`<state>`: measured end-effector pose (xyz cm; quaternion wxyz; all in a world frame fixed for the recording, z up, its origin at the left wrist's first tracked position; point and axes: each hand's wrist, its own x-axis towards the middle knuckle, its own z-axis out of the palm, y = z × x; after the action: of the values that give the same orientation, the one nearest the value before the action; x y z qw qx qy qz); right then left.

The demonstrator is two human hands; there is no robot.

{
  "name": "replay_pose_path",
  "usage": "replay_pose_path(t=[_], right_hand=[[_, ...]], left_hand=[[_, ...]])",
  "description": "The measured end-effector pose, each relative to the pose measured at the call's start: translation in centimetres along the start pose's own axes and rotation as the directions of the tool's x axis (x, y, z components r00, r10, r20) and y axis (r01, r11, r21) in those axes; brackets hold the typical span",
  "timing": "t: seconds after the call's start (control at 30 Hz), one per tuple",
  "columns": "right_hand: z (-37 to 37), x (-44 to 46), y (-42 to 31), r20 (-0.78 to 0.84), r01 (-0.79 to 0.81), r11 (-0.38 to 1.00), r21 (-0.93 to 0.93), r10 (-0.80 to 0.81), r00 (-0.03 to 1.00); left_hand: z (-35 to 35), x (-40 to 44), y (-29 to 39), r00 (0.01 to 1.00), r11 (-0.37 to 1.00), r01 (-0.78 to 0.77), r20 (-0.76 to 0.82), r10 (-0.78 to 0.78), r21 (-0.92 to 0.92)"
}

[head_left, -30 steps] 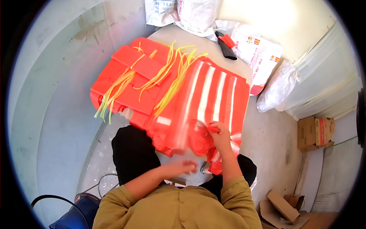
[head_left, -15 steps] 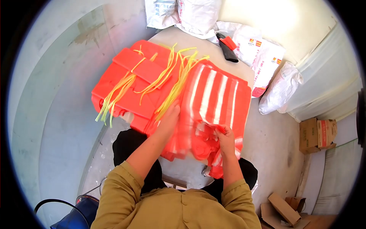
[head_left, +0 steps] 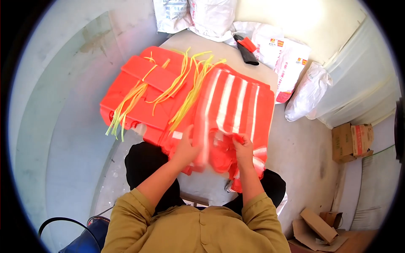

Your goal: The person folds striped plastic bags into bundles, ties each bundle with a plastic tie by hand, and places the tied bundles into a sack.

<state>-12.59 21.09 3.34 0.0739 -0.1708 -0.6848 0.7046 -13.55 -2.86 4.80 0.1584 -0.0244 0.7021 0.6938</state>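
Red plastic bags with white stripes (head_left: 242,101) lie in a stack in front of me. My right hand (head_left: 243,147) pinches the edge of a red bag near the stack's front edge, where the film is bunched up. At the stack's lower left, my left hand (head_left: 186,147) has its fingers spread, the thumb toward the blurred film. Folded red bags (head_left: 139,97) sit to the left, a band of yellow strips tied around the top one. More yellow strips (head_left: 192,92) are laid between the two piles.
A black tube with a red piece (head_left: 247,50) rests at the table's (head_left: 185,40) back. White printed sacks (head_left: 291,63) stand behind and right. Cardboard boxes (head_left: 352,141) are at the right, flattened cardboard (head_left: 316,232) lower right, a blue bag (head_left: 90,236) lower left.
My left hand first reached up onto the red stack from near my lap, then drew back down slightly. My right hand keeps its pinch on the film.
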Motion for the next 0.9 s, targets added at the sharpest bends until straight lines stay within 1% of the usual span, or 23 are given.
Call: replay_pose_path(t=[0.07,0.1,0.17,0.2,0.23,0.27,0.3,0.33,0.4,0.43,0.5,0.6,0.7,0.8,0.83,0.9], right_hand=[[0.2,-1.0,-0.3,0.043,-0.023,0.998,-0.058,0.025,0.999],[0.4,-1.5,-0.2,0.047,0.084,0.989,-0.125,-0.079,0.996],[0.9,-2.7,0.3,0.076,0.289,0.923,-0.255,-0.279,0.957],[0.9,-3.6,0.2,0.163,0.418,0.822,-0.386,-0.386,0.908],[0.7,-4.6,0.0,0.261,0.536,0.684,-0.495,-0.471,0.843],[0.4,-5.4,0.0,0.370,0.634,0.515,-0.577,-0.527,0.765],[0.1,-5.9,0.6,0.466,0.649,0.434,-0.624,-0.461,0.756],[-0.1,-6.5,1.1,0.485,0.675,0.406,-0.617,-0.479,0.732],[-0.1,-7.4,1.8,0.521,0.721,0.348,-0.599,-0.515,0.681],[-0.2,-7.5,1.9,0.513,0.725,0.355,-0.590,-0.529,0.676],[-0.5,-7.9,1.9,0.492,0.729,0.372,-0.575,-0.554,0.671],[-0.8,-8.3,1.9,0.421,0.657,0.377,-0.653,-0.541,0.728],[-0.7,-8.2,2.5,0.399,0.656,0.335,-0.677,-0.581,0.709],[-0.4,-8.6,2.3,0.388,0.616,0.409,-0.673,-0.513,0.765],[-0.3,-8.5,2.3,0.387,0.639,0.422,-0.643,-0.541,0.747],[-0.2,-8.4,2.4,0.373,0.677,0.444,-0.587,-0.593,0.713]], left_hand=[[-0.6,0.0,-1.3,0.999,0.993,-0.031,-0.028,0.027,-0.116],[-1.0,-1.4,1.2,0.997,0.996,-0.012,-0.071,0.006,-0.089],[-2.4,-2.0,0.9,0.994,0.996,-0.059,-0.100,0.052,-0.071],[-3.2,-2.3,0.5,0.991,0.995,-0.082,-0.109,0.075,-0.062],[-3.5,-2.7,-0.1,0.987,0.991,-0.101,-0.133,0.089,-0.092],[-3.7,-3.2,-0.5,0.990,0.998,-0.066,-0.128,0.066,0.003],[-3.9,-3.9,-0.7,0.991,0.995,-0.029,-0.130,0.042,0.098],[-3.9,-4.6,-1.0,0.991,0.981,0.010,-0.136,0.016,0.192],[-3.5,-5.6,-1.9,0.985,0.980,-0.026,-0.161,0.058,0.196],[-3.6,-6.1,-1.6,0.990,0.976,0.011,-0.140,0.020,0.216],[-3.6,-6.3,-2.3,0.988,0.968,-0.066,-0.121,0.098,0.244],[-2.7,-5.8,-0.1,0.962,0.912,-0.214,-0.087,0.259,0.349],[-1.0,-4.9,4.3,0.968,0.852,-0.222,0.006,0.249,0.474],[1.3,-2.3,5.7,0.959,0.763,-0.279,0.130,0.252,0.583],[2.1,-1.6,6.5,0.966,0.741,-0.255,0.191,0.172,0.621],[3.6,-0.3,6.9,0.955,0.757,-0.232,0.290,0.059,0.611]])
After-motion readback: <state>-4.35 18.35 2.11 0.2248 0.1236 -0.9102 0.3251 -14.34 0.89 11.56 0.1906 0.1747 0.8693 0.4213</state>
